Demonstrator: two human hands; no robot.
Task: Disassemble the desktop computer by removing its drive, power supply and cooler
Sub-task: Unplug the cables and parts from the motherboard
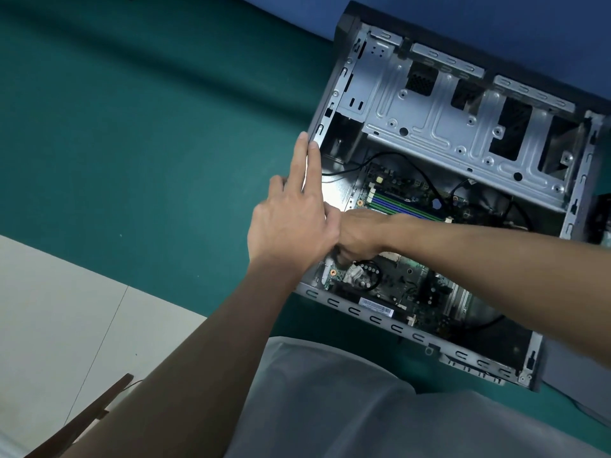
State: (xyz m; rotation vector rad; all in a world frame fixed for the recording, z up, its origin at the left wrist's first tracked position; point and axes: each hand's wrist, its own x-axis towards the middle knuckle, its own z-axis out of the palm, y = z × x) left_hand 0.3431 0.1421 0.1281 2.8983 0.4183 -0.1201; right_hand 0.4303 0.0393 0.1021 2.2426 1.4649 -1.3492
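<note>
The open desktop computer case lies on its side on a green mat. Its metal drive cage spans the far half, and the green motherboard with its memory sticks shows below it. My left hand rests with straight fingers against the case's left rim. My right hand reaches across into the case at its left side. Its fingers curl downward around a black cable near the board's corner. My left hand partly hides them.
The green mat stretches to the left of the case. A white surface lies at the lower left with a brown strip on it. My pale garment fills the bottom. A dark part sits past the case's right wall.
</note>
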